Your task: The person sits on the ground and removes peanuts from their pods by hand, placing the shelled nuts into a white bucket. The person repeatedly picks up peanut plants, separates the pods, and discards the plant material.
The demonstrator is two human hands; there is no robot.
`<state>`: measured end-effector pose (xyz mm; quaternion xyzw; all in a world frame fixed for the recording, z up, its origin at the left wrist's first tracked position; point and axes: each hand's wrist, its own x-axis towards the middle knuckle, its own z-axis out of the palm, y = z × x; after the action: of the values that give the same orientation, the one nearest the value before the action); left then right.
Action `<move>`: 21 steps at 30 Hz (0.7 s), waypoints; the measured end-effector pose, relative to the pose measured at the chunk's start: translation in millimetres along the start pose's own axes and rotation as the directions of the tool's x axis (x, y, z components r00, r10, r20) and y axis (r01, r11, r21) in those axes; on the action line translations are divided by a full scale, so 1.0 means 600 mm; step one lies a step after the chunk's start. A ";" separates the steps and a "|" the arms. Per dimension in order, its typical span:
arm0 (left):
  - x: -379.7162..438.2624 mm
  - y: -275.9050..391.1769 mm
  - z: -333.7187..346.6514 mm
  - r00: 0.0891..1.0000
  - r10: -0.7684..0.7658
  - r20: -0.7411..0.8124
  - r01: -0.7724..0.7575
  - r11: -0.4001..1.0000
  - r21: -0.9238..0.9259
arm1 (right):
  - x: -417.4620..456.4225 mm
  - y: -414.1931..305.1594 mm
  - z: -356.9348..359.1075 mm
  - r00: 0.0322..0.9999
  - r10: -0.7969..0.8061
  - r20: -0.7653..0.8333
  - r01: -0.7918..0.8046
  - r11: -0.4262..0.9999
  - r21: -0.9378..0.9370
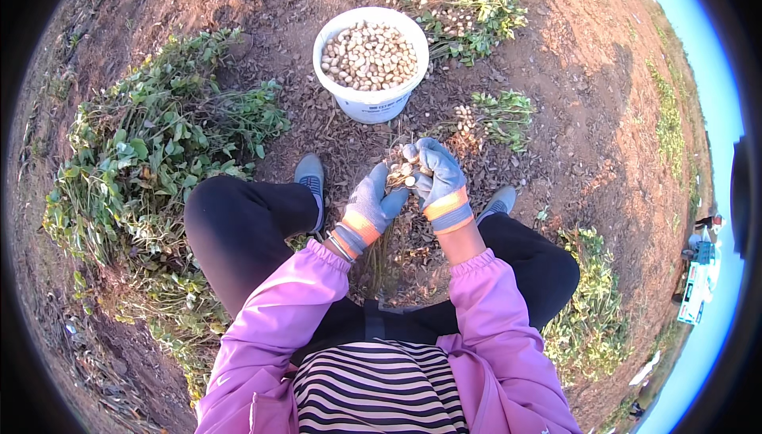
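My left hand (pixel 370 203), in a grey-coated work glove with an orange cuff, grips a bunch of peanut plants by the root end. Below it, the stems (pixel 376 264) hang down between my legs. Pale pods (pixel 406 173) cluster among the roots, between my two hands. My right hand (pixel 439 173), gloved alike, has its fingers curled onto pods at the right side of the cluster. Just ahead of both hands stands a white plastic bucket (pixel 375 100), filled nearly to the rim with peanut pods (pixel 370 56).
A large heap of pulled peanut plants (pixel 155 130) lies to the left. Plants with pods (pixel 464 11) lie behind the bucket's right side, with a smaller bunch (pixel 503 118) nearer. More plants (pixel 586 309) lie at right. Far right are a vehicle (pixel 696 285) and a person (pixel 710 221).
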<state>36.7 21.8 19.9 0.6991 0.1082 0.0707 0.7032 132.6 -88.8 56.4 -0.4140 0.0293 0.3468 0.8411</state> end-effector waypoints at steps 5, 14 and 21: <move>0.001 0.013 0.007 1.000 -0.001 0.000 0.001 0.990 -0.140 | 0.005 0.012 -0.013 0.997 -0.055 -0.052 0.059 0.994 0.093; -0.002 -0.019 0.004 0.999 -0.032 -0.012 0.030 0.991 -0.134 | 0.016 0.006 0.000 0.919 -0.391 0.062 0.361 0.763 -0.536; -0.006 0.024 -0.014 0.986 -0.162 -0.045 0.138 0.932 -0.336 | 0.048 -0.068 -0.045 0.921 -0.323 -0.217 0.317 0.946 -0.064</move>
<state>31.9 29.0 34.4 0.5575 0.1731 0.0589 0.8098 185.8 -108.9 56.6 -0.4611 0.0513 0.1561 0.8720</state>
